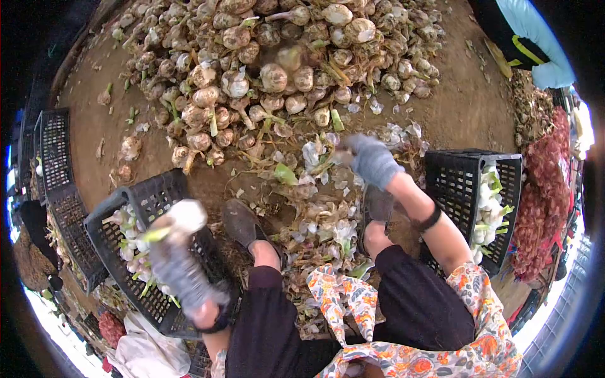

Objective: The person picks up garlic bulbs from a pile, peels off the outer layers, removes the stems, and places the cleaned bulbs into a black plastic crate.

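My left hand (179,271), in a grey glove and smeared by motion, grips a white garlic bulb (188,217) with a short green stem. It is above the black crate (113,268) on the left, which holds pale garlic bulbs (129,242). My right hand (370,159), also gloved, reaches over loose garlic skins (315,189) at the near edge of a large garlic heap (274,79). Its fingertips point left and are blurred, so I cannot make out whether anything is between them. The bulbs in the heap are brownish, with dirty skins and cut stems.
Another black crate (454,183) with white garlic stands at the right, before red mesh sacks (542,189). More crates (55,151) line the left side. My shoes (242,222) rest among the peelings. Someone's light blue sleeve (535,31) shows at upper right.
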A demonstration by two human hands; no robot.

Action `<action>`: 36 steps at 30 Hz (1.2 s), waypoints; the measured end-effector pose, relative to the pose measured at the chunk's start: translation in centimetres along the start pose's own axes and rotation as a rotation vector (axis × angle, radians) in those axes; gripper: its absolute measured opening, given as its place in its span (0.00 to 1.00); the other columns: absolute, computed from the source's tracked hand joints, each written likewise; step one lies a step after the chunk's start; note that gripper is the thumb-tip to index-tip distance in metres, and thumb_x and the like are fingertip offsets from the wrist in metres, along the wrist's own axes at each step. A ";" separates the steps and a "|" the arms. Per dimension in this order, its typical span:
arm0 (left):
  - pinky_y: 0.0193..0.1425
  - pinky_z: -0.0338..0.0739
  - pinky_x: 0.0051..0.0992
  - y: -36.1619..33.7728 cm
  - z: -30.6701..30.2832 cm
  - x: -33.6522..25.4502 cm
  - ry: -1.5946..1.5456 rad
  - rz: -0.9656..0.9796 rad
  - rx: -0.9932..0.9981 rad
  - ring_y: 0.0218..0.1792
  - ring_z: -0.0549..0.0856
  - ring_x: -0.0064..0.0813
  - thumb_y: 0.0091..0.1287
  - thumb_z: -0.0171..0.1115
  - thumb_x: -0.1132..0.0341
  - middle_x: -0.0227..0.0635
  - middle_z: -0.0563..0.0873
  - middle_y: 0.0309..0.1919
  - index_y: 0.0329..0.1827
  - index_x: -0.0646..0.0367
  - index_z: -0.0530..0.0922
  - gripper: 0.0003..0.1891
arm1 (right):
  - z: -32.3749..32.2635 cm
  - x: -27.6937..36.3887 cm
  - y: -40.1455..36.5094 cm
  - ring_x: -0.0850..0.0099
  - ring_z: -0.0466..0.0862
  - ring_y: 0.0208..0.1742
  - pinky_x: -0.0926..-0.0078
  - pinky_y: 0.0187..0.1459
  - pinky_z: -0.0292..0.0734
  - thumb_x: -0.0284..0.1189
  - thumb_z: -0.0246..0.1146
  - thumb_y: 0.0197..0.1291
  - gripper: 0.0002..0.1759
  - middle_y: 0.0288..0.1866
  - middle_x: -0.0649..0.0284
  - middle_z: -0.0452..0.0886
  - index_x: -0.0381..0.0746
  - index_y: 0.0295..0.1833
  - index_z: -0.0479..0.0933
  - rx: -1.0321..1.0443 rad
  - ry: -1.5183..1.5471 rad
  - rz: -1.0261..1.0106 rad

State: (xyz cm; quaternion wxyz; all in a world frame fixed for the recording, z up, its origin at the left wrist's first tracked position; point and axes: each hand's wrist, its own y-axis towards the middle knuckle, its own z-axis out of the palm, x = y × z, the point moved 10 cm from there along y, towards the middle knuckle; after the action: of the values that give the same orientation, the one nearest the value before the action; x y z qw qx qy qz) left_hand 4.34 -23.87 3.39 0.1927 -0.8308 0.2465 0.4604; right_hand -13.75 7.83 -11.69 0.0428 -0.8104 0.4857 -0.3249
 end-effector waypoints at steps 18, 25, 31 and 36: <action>0.54 0.74 0.24 -3.4 16.5 0.5 -0.315 -0.082 0.728 0.50 0.77 0.25 0.58 0.65 0.73 0.35 0.78 0.49 0.59 0.61 0.69 0.25 | 2.2 -5.8 7.5 0.55 0.80 0.35 0.63 0.40 0.75 0.36 0.60 0.54 0.14 0.36 0.52 0.81 0.38 0.42 0.77 -0.209 -0.035 0.062; 0.62 0.68 0.26 -6.6 21.9 -0.1 -0.658 -0.106 0.861 0.58 0.72 0.25 0.55 0.66 0.76 0.38 0.72 0.59 0.66 0.63 0.62 0.34 | -2.3 4.4 -0.1 0.83 0.73 0.28 0.78 0.30 0.72 0.42 0.58 0.63 0.21 0.24 0.65 0.77 0.31 0.36 0.78 -0.072 0.784 0.081; 0.62 0.68 0.25 -6.7 21.1 -0.2 -0.582 0.010 0.818 0.58 0.72 0.24 0.55 0.67 0.75 0.35 0.72 0.60 0.65 0.64 0.63 0.33 | -3.6 5.8 -0.7 0.76 0.78 0.30 0.76 0.34 0.74 0.36 0.60 0.61 0.16 0.30 0.61 0.82 0.33 0.42 0.78 -0.202 0.874 -0.064; 0.62 0.68 0.26 -6.9 21.1 -0.3 -0.574 -0.022 0.840 0.58 0.72 0.25 0.55 0.67 0.76 0.37 0.73 0.59 0.65 0.64 0.64 0.33 | -2.4 4.9 -0.5 0.81 0.77 0.32 0.78 0.35 0.74 0.33 0.60 0.61 0.13 0.29 0.65 0.80 0.35 0.43 0.79 -0.075 0.893 -0.008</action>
State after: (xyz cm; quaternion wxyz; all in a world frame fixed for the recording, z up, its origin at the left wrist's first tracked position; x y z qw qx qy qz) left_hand -5.90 -6.72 -6.27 0.5751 -0.5240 0.3388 0.5290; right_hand -13.15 4.64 -7.24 -0.2015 -0.5935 0.4648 -0.6254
